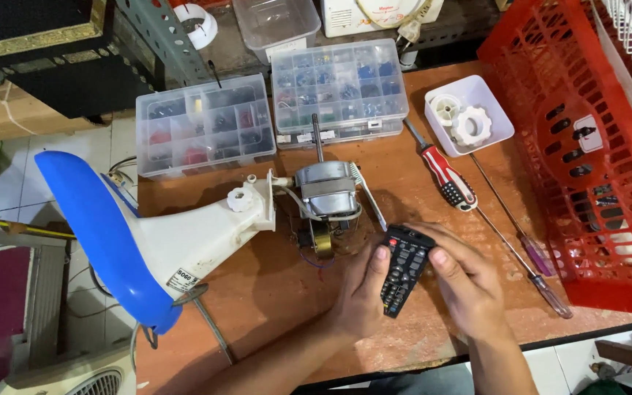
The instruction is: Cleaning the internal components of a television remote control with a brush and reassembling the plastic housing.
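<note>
Both hands hold a black remote control [404, 269] just above the desk [272, 292], near the middle of its front edge. The left hand [363, 296] cups the remote's left side, its thumb lying on the upper buttons, so its grip is clamped on the remote. The right hand [469, 281] wraps the right side, fingers curled behind the top end and thumb on the edge, also clamped on the remote.

Just behind the remote lies a bare fan motor [325, 196] with its shaft pointing at the back edge and loose wires under it. Joined to it on the left is a white fan housing [206, 234] with a blue base [100, 234], reaching over the left edge. Right of the remote lie a red-and-black screwdriver [448, 178] and two thin screwdrivers [528, 252]. Two clear parts boxes [206, 124] sit along the back edge, beside a small white tray [495, 110] holding white plastic knobs. A red plastic basket [587, 153] fills the right end.
</note>
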